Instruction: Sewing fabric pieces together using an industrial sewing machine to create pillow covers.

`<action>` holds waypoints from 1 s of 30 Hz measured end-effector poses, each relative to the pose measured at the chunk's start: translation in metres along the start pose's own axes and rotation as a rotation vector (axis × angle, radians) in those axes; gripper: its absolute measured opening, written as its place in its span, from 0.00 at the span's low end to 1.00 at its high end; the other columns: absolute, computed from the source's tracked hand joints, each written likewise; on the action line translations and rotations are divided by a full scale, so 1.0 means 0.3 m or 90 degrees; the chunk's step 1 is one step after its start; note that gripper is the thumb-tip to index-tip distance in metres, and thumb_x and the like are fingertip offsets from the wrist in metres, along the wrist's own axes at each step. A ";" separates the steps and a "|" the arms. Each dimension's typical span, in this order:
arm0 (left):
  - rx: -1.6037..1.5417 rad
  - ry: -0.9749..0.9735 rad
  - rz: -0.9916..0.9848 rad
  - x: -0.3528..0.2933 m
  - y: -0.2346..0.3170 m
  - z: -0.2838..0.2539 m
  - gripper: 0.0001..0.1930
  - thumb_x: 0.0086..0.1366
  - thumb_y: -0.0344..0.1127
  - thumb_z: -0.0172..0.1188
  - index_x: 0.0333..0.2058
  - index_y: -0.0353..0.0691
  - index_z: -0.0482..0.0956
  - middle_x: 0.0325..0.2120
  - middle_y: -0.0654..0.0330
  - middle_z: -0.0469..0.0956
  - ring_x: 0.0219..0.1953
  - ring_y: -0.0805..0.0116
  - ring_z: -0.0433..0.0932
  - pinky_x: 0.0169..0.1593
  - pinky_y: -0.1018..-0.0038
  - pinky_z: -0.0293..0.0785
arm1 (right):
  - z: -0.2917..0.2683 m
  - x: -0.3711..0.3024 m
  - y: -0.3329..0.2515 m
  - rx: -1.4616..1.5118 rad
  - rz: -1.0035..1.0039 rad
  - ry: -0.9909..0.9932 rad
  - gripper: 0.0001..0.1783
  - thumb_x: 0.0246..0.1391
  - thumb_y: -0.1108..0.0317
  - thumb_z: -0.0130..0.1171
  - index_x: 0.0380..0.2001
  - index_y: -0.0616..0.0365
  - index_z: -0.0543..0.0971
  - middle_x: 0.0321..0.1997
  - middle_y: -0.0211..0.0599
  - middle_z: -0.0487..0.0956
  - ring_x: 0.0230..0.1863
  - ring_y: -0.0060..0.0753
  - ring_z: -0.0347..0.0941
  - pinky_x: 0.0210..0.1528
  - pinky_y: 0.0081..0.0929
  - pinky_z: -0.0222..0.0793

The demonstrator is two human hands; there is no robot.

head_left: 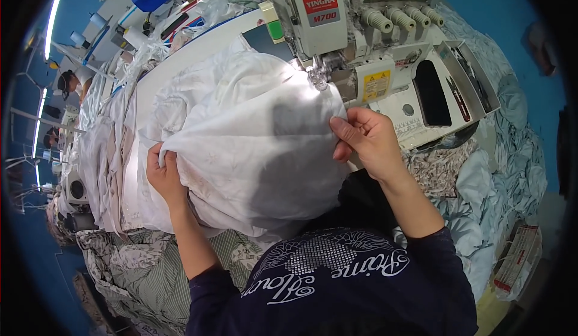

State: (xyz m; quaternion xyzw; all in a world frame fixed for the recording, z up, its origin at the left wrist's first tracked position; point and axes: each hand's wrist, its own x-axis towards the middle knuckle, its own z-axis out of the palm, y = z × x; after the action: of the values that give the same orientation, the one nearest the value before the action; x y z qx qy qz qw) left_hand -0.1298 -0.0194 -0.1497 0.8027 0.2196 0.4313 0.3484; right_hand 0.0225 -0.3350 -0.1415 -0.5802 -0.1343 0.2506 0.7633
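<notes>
A large piece of white fabric point(241, 131) spreads over the table in front of me, and its far right edge runs under the lit presser foot of a white overlock sewing machine point(325, 29). With thumb and fingers my left hand point(164, 170) pinches a fold at the fabric's left side. On the right, my right hand point(361, 136) grips the fabric's edge between thumb and fingers, a short way nearer to me than the presser foot point(319, 78). Between the hands the cloth hangs in loose folds, partly in shadow.
Right of the machine lie a black phone point(431, 93), red-handled thread snips point(457, 98) and a narrow tray point(472, 77). Pale blue fabric point(481, 185) is heaped at the right. Striped green cloth point(162, 276) lies at lower left. Another person point(78, 83) sits at the far left.
</notes>
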 end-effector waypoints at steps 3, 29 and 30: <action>-0.009 0.000 0.000 0.007 -0.002 0.004 0.08 0.62 0.32 0.56 0.33 0.31 0.73 0.28 0.64 0.73 0.31 0.78 0.69 0.38 0.83 0.65 | -0.001 0.002 0.000 -0.002 0.006 -0.003 0.11 0.53 0.65 0.59 0.29 0.63 0.74 0.18 0.29 0.74 0.16 0.18 0.72 0.18 0.14 0.67; 0.022 0.108 0.084 0.347 0.160 0.131 0.10 0.59 0.38 0.61 0.30 0.36 0.78 0.23 0.66 0.76 0.26 0.80 0.69 0.33 0.84 0.65 | -0.006 0.004 -0.011 -0.022 -0.003 -0.012 0.10 0.53 0.68 0.59 0.26 0.62 0.72 0.16 0.28 0.73 0.15 0.16 0.70 0.18 0.12 0.65; 0.019 0.113 0.086 0.360 0.170 0.134 0.10 0.59 0.38 0.61 0.30 0.36 0.78 0.23 0.66 0.76 0.26 0.80 0.69 0.33 0.84 0.65 | -0.010 0.006 -0.009 -0.026 -0.008 -0.018 0.09 0.53 0.68 0.59 0.26 0.62 0.72 0.15 0.28 0.73 0.15 0.15 0.70 0.17 0.12 0.65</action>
State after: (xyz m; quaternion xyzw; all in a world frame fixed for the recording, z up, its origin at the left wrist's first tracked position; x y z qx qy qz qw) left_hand -0.0357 0.0024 -0.0688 0.7794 0.2015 0.5197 0.2860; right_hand 0.0260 -0.3371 -0.1400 -0.5913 -0.1541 0.2513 0.7507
